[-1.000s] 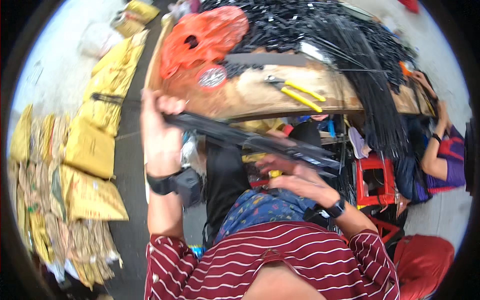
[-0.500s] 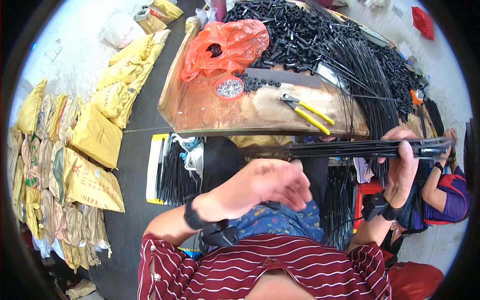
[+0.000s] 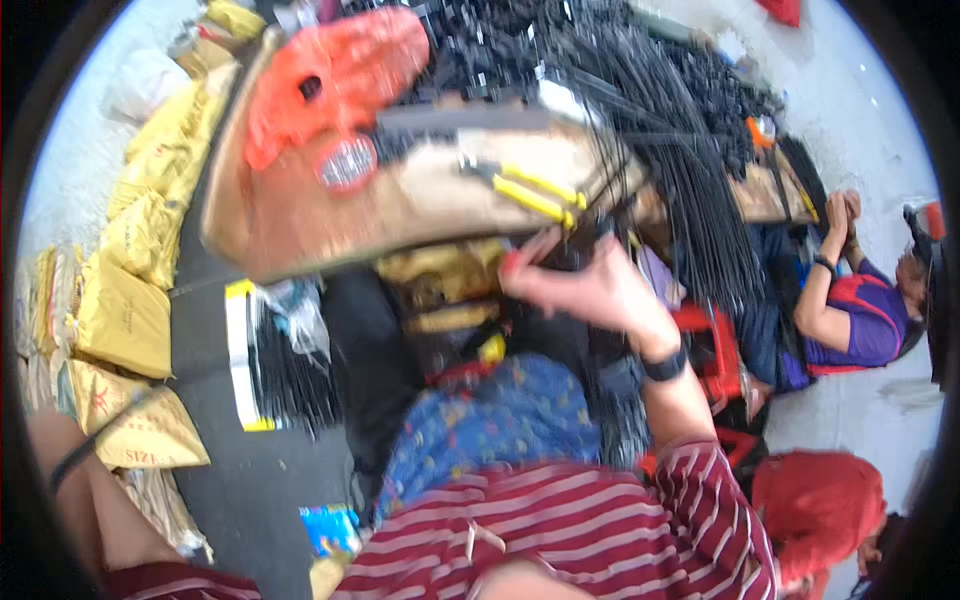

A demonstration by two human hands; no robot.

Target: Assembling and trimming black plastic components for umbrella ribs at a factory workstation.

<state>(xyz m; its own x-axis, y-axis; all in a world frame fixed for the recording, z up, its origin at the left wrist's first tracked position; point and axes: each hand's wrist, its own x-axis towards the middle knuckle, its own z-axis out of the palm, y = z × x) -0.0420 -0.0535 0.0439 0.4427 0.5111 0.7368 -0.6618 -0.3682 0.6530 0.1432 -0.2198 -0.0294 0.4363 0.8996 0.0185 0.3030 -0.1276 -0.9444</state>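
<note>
A big bunch of long, thin black rods [image 3: 700,220] hangs over the front edge of the brown wooden table [image 3: 300,225], likely because the rods are too long to lie flat there. The bunch is just beside the right hand [image 3: 605,290], on that hand's right and a bit farther from the body. The right hand's thumb and fingers are bent, with a dark gap between; it is too blurry to tell if it holds anything. Yellow-handled metal pliers [image 3: 531,201] lie just past its fingers, perhaps so they are easy to grab. Farther left, a round red-edged dish [image 3: 350,186] keeps small bits together, near an orange-red plastic bag [image 3: 350,60]. The left hand [image 3: 45,430] is well apart, mostly lost in the dark rim near yellow sacks [image 3: 125,310]; I cannot tell how open it is or what it holds.
</note>
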